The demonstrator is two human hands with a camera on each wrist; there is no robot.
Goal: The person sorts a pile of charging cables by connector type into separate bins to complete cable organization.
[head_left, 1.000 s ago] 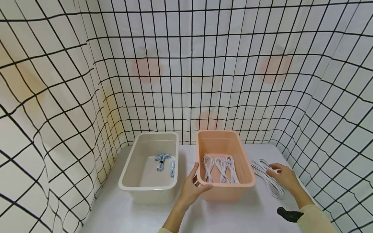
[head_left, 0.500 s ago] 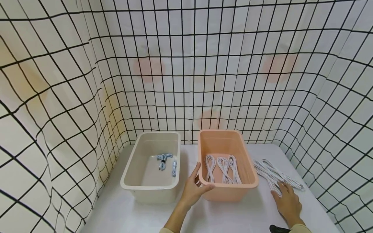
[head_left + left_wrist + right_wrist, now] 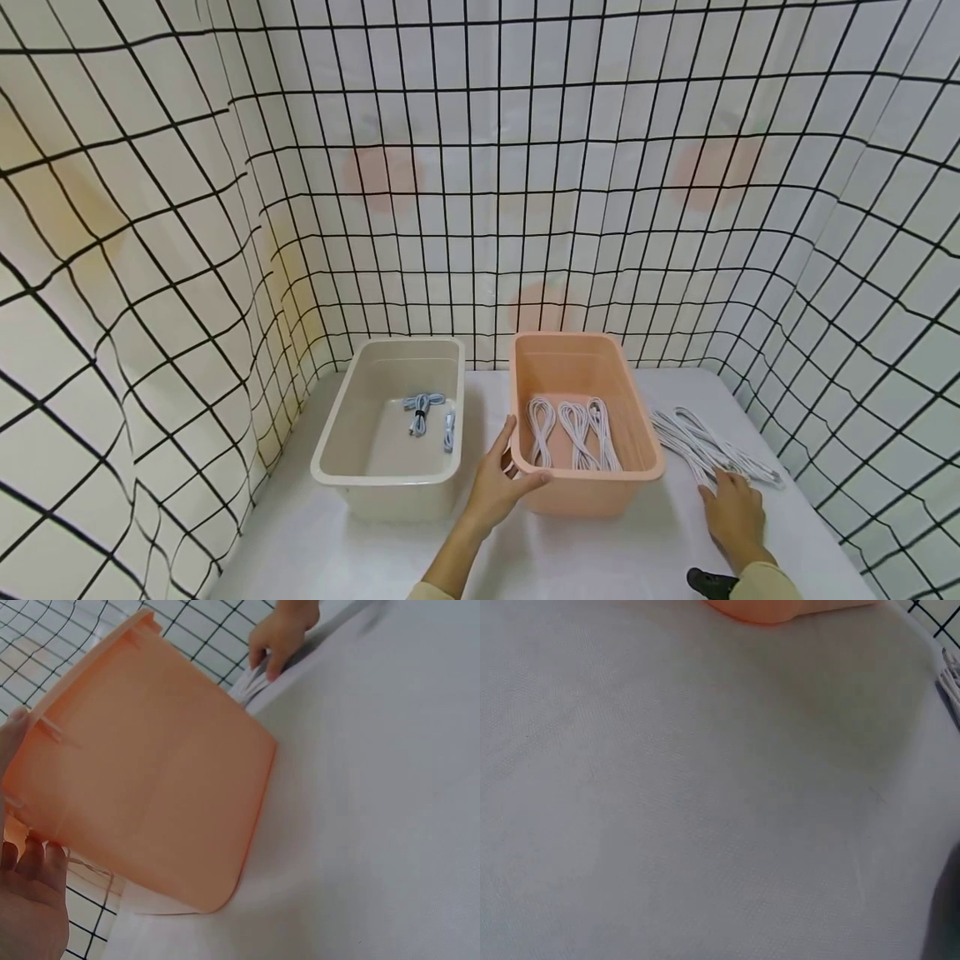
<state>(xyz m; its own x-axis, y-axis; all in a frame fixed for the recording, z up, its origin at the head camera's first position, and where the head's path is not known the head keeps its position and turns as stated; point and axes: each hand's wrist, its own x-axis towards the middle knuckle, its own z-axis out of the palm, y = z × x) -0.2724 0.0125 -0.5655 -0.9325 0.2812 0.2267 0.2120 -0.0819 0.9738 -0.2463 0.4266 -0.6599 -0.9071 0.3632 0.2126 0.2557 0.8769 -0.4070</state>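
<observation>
My left hand (image 3: 495,487) grips the near left corner of the peach plastic bin (image 3: 585,492), thumb at the front rim and fingers along the side. In the left wrist view its fingers (image 3: 45,862) curl beneath the rim. Inside that bin lie three coiled white cables (image 3: 576,433). To its right, on the table, more white cables (image 3: 686,437) are spread in bundles. At their near end, my right hand (image 3: 735,517) pinches a bundle, as the left wrist view also shows; its fingertips are partly hidden. The right wrist view shows mostly tabletop.
A cream bin (image 3: 386,500) stands left of the peach one, with a blue cable (image 3: 420,412) bound by a black tie and a smaller blue bundle (image 3: 449,429) inside. Black netting (image 3: 480,208) surrounds the white table (image 3: 600,567) at the back and sides.
My right hand has moved from the right side of the white cables to their near end, and the bundles lie more spread apart. My left hand keeps its hold on the bin.
</observation>
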